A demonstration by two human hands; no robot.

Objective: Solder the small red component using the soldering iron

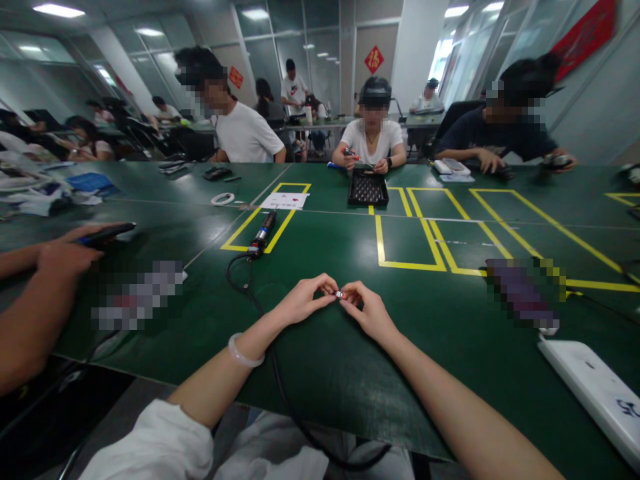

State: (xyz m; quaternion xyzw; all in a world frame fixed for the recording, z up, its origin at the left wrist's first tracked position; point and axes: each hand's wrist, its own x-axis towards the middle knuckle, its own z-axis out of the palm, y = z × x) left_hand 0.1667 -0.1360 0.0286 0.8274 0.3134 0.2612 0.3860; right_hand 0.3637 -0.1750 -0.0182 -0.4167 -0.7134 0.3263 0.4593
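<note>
Both hands meet over the green table (330, 360), fingertips around one small white and reddish part (339, 295). My left hand (311, 298), with a pale bangle (245, 351) on its wrist, pinches the part from the left. From the right, my right hand (367, 308) pinches it between thumb and fingers. The part is too small to make out in detail. Beyond my left hand lies a black electric screwdriver (264, 230), its cable running down past my left forearm.
A white power strip (595, 387) and a blurred phone (523, 293) lie at the right. At the left is another blurred device (143, 297), beside a person's arms (45, 293). Across the table, a person works over a black tray (368, 202).
</note>
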